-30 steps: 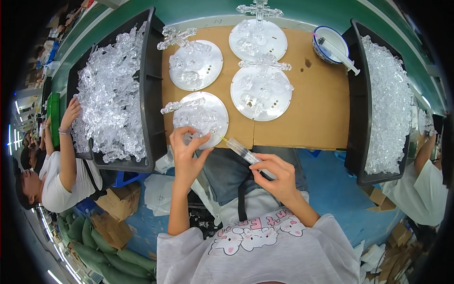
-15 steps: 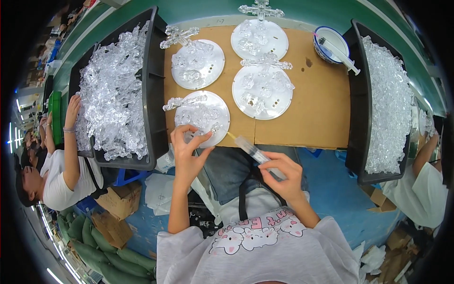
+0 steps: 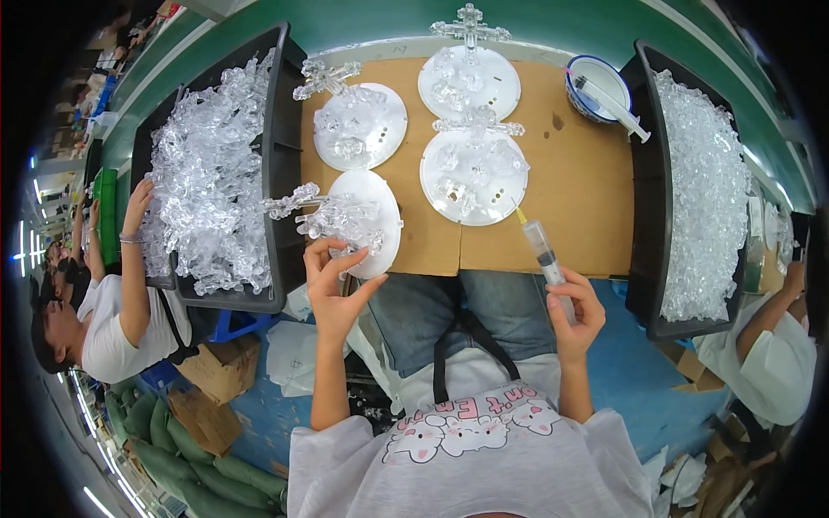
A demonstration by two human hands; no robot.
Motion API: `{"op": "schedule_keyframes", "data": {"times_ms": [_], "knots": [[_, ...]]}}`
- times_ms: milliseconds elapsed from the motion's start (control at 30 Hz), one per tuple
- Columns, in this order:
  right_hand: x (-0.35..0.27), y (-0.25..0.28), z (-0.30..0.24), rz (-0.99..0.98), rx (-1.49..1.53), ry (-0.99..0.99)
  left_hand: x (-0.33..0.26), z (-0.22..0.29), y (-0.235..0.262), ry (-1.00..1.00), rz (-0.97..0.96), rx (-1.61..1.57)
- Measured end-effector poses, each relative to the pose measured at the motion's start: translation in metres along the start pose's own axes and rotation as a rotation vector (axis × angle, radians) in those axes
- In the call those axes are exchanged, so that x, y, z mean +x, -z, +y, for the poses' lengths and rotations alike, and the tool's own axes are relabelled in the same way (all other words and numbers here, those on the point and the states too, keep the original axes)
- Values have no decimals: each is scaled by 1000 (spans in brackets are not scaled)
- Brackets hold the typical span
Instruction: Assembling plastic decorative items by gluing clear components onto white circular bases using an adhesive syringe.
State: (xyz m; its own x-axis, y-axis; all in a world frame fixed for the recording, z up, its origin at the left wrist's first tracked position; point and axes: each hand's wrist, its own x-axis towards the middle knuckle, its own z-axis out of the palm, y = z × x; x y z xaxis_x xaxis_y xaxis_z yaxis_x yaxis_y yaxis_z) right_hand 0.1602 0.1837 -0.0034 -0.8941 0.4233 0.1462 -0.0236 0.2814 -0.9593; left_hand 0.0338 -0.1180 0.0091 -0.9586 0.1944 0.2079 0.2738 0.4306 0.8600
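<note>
My left hand [image 3: 335,293] is at the near edge of a white round disc [image 3: 361,183], its fingers curled over the rim and its thumb spread to the right. The disc is tilted and bears a cluster of clear plastic ornaments, with a clear cross [image 3: 292,200] sticking out to the left. How the fingertips grip underneath is hidden. Off to the right, my right hand [image 3: 575,318] is closed around a syringe [image 3: 543,252] with a yellow needle tip pointing up and away, apart from every disc.
Three similar discs stand on the cardboard [image 3: 577,190], including one at mid-table [image 3: 475,207]. A blue-rimmed bowl [image 3: 596,65] holds another syringe. Black crates [image 3: 285,173] of clear parts flank both sides. A co-worker's hand [image 3: 138,205] reaches the left crate.
My right hand has swung right with the syringe, away from the near-left disc. That disc has tipped in my left hand, and its cross has shifted left.
</note>
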Motion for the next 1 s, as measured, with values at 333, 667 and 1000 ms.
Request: {"op": "schedule_keyframes", "data": {"times_ms": [333,667,1000], "knots": [[1,5,9,43,-17,8,-1,0,0,-7,1,-10],[8,4,12,71,-15,32,3,6,0,-15,5,18],[50,15,26,186,103,-7,17,81,5,-109,13,162]]}}
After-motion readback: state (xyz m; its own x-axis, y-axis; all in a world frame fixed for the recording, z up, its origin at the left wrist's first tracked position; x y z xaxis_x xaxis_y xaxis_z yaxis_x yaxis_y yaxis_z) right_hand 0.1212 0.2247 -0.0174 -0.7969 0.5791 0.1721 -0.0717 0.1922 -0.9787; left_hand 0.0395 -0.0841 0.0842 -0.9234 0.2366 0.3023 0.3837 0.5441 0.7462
